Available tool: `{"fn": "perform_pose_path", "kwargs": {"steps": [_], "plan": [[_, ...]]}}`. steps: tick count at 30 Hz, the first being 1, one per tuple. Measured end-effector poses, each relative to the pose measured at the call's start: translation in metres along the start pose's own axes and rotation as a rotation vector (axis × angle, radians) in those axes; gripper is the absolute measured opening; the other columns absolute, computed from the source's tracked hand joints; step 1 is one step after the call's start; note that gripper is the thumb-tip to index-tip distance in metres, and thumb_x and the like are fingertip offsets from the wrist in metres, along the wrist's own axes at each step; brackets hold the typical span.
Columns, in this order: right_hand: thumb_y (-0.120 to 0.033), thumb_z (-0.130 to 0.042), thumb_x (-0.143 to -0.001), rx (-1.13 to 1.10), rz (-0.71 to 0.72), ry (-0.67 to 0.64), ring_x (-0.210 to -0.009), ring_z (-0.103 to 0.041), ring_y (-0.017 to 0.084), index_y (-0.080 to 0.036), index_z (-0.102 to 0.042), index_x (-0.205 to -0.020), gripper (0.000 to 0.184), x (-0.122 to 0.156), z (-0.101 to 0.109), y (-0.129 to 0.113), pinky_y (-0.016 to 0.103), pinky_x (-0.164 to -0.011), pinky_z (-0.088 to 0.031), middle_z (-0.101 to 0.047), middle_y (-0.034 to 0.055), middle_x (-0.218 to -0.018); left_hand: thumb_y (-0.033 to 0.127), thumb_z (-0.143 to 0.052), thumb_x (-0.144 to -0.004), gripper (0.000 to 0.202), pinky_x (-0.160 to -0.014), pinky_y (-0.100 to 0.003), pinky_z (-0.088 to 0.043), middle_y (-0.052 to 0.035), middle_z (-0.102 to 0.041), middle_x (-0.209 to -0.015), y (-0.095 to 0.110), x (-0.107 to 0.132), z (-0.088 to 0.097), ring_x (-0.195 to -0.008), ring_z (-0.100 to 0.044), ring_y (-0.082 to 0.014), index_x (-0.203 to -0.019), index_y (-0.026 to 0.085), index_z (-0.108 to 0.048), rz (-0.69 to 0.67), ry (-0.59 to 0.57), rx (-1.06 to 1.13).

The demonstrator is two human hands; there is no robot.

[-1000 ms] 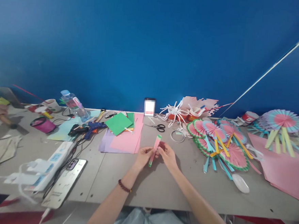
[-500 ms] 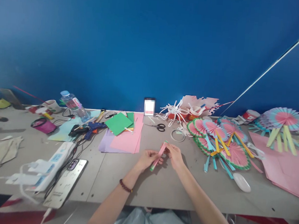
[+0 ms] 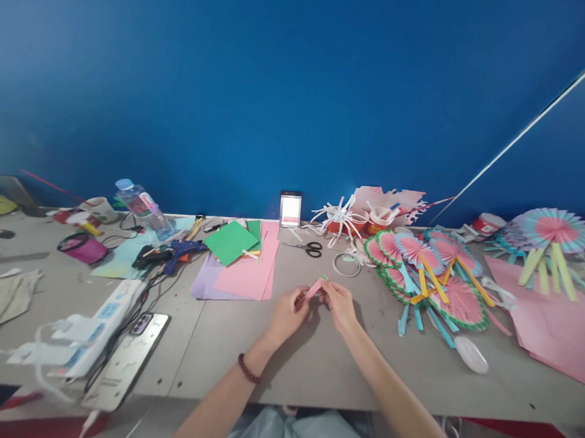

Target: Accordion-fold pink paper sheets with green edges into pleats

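Both hands meet over the middle of the grey table (image 3: 312,374). My left hand (image 3: 288,314) and my right hand (image 3: 338,304) each pinch an end of a folded pink paper strip with green edges (image 3: 314,288). The strip lies tilted between the fingertips, mostly hidden by them. A bead bracelet is on my left wrist. Just beyond the hands lie a white tape ring (image 3: 346,265) and black scissors (image 3: 310,248).
Sheets of pink, purple and green paper (image 3: 242,262) lie to the left. Finished pink paper fans (image 3: 433,275) are piled at right, with a white mouse (image 3: 470,355). A phone (image 3: 130,358), power strip (image 3: 92,328), glue gun (image 3: 170,252) and bottle (image 3: 140,205) sit at left.
The strip was upright a second ago; it has tipped toward flat and now shows shorter between my fingers. A person's hand at the far left edge has left the view.
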State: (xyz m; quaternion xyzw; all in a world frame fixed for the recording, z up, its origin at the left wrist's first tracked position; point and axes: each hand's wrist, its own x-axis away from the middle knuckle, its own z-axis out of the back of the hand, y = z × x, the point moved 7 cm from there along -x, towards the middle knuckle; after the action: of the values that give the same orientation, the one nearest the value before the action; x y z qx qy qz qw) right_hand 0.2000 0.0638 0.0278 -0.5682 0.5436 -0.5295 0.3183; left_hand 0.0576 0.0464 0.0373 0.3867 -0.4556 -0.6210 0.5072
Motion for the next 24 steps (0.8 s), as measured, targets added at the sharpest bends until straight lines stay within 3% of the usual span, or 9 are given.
{"fn": "perform_pose_path", "kwargs": {"steps": [2,4,7,13,16,20,24], "plan": [[-0.055,-0.076,-0.057,0.018,0.002,0.004,-0.044,-0.043,0.008,-0.012,-0.071,-0.063,0.044,0.001,-0.001,0.000,0.022,-0.041,-0.020,-0.066,0.0038,-0.058,0.025,-0.052,-0.088,0.028,-0.079,-0.030,-0.047,-0.0087,-0.068,-0.101,0.011,0.003,0.004,-0.087,-0.063,-0.0196,-0.112,0.017,-0.064,-0.149,0.064,-0.294],[-0.057,-0.075,-0.058,0.044,0.022,0.012,-0.044,-0.044,0.008,-0.013,-0.070,-0.063,0.045,0.002,-0.001,-0.002,0.022,-0.041,-0.020,-0.065,0.0035,-0.057,0.026,-0.050,-0.091,0.027,-0.075,-0.029,-0.047,-0.0080,-0.068,-0.095,0.014,0.004,0.004,-0.083,-0.064,-0.0198,-0.112,0.018,-0.065,-0.211,0.088,-0.528],[-0.059,-0.074,-0.059,0.088,0.058,0.021,-0.043,-0.043,0.008,-0.013,-0.069,-0.062,0.047,0.004,-0.001,-0.006,0.021,-0.041,-0.022,-0.061,0.0018,-0.052,0.029,-0.049,-0.093,0.027,-0.067,-0.027,-0.047,-0.0066,-0.069,-0.084,0.013,0.003,0.003,-0.074,-0.065,-0.0188,-0.111,0.019,-0.066,-0.245,0.096,-0.667],[-0.059,-0.071,-0.064,0.145,0.147,-0.003,-0.045,-0.046,0.009,-0.013,-0.070,-0.066,0.046,0.006,-0.004,-0.012,0.021,-0.040,-0.028,-0.058,0.0004,-0.049,0.030,-0.047,-0.095,0.026,-0.071,-0.028,-0.049,-0.0076,-0.073,-0.091,0.026,0.005,0.011,-0.079,-0.067,-0.0194,-0.105,0.019,-0.068,-0.348,0.168,-0.538],[-0.056,-0.073,-0.064,0.123,0.196,-0.024,-0.048,-0.051,0.011,-0.013,-0.070,-0.072,0.044,0.007,-0.007,-0.012,0.021,-0.043,-0.038,-0.063,0.0017,-0.057,0.025,-0.048,-0.094,0.024,-0.076,-0.031,-0.051,-0.0077,-0.073,-0.095,0.028,0.006,0.016,-0.084,-0.068,-0.0203,-0.105,0.019,-0.068,-0.392,0.218,-0.495],[-0.050,-0.077,-0.061,0.086,0.283,-0.052,-0.064,-0.063,0.016,-0.016,-0.069,-0.086,0.043,0.009,-0.008,-0.012,0.027,-0.057,-0.053,-0.070,0.0047,-0.076,0.023,-0.049,-0.092,0.024,-0.081,-0.038,-0.052,-0.0114,-0.072,-0.100,0.024,0.007,0.021,-0.089,-0.068,-0.0236,-0.108,0.016,-0.066,-0.443,0.313,-0.486],[-0.041,-0.075,-0.068,0.092,0.391,-0.147,-0.081,-0.067,0.018,-0.019,-0.068,-0.094,0.035,0.012,-0.013,-0.015,0.031,-0.073,-0.057,-0.071,0.0059,-0.091,0.022,-0.048,-0.092,0.025,-0.082,-0.042,-0.053,-0.0131,-0.071,-0.100,0.025,0.009,0.023,-0.092,-0.067,-0.0252,-0.109,0.015,-0.065,-0.492,0.348,-0.431]]}}
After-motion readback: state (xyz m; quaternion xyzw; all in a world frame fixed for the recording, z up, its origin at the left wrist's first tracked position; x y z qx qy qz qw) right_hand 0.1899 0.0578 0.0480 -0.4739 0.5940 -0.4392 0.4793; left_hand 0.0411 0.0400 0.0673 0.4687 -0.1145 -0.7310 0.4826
